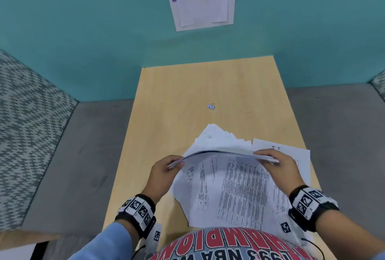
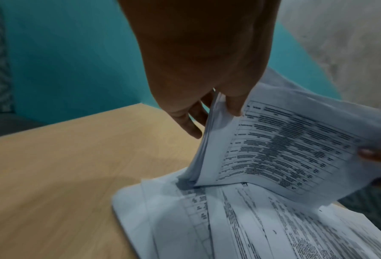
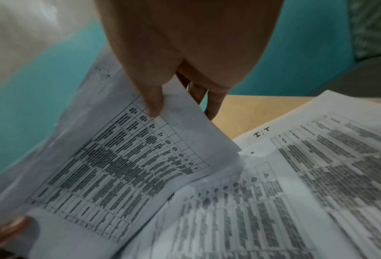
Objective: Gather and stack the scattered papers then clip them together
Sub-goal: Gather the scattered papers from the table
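Observation:
I hold a bundle of printed papers point(image 1: 227, 180) up on edge over the wooden table point(image 1: 166, 114). My left hand point(image 1: 166, 166) pinches its left side point(image 2: 274, 140), thumb in front and fingers behind. My right hand point(image 1: 277, 164) pinches the right side point(image 3: 123, 166) the same way. The bundle's lower edge rests on more printed sheets lying flat point(image 2: 240, 219), point(image 3: 318, 175). One flat sheet point(image 1: 291, 151) marked "I.T" sticks out to the right. A small binder clip point(image 1: 211, 106) lies alone on the table beyond the papers.
A teal wall point(image 1: 83, 30) stands behind the table, with a white and purple sheet point(image 1: 201, 1) fixed to it. Grey upholstered seating point(image 1: 73, 155) flanks the table on both sides, with patterned cushions point(image 1: 27, 124) at the left.

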A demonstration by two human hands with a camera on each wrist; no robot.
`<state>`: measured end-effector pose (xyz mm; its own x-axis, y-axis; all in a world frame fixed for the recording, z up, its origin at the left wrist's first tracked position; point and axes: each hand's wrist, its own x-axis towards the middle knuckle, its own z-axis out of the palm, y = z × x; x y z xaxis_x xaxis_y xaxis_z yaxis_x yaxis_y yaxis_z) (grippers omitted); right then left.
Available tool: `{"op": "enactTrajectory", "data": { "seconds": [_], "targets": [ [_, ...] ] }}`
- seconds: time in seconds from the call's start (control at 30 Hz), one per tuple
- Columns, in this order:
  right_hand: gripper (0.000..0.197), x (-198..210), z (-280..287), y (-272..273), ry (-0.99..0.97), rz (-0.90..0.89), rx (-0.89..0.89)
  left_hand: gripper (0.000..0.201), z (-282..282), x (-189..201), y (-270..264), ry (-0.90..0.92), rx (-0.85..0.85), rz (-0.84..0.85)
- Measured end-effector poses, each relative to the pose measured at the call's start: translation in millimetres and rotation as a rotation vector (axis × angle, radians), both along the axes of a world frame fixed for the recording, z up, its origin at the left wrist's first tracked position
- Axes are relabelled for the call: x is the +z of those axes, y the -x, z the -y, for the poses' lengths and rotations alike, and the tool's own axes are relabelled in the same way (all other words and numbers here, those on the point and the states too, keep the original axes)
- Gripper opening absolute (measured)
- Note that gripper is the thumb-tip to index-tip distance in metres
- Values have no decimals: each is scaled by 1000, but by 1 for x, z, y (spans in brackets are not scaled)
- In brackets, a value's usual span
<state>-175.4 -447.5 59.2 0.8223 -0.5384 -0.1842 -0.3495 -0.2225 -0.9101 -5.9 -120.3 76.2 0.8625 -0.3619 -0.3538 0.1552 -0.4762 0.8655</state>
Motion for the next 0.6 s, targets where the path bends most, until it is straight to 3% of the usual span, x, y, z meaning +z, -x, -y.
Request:
{"op": "enactTrajectory", "data": {
  "seconds": [0.2,0.33,0.4,0.53,0.6],
  "targets": [
    [9,23,9,-12,2,60,-76,9,5,22,-6,78,64,161],
    [24,15,8,-7,-47,10,-36,39,0,17,-5,-15,-61,164],
    [27,9,7,-8,-76,-48,-34,43,-1,10,-6,-55,-104,173],
    [24,9,9,-15,-96,-102,-58,43,6,17,-13,-194,-155,486],
    [20,12,10,-16,-104,-114,-48,47,15,27,-18,-295,-276,679]
  ]
}}
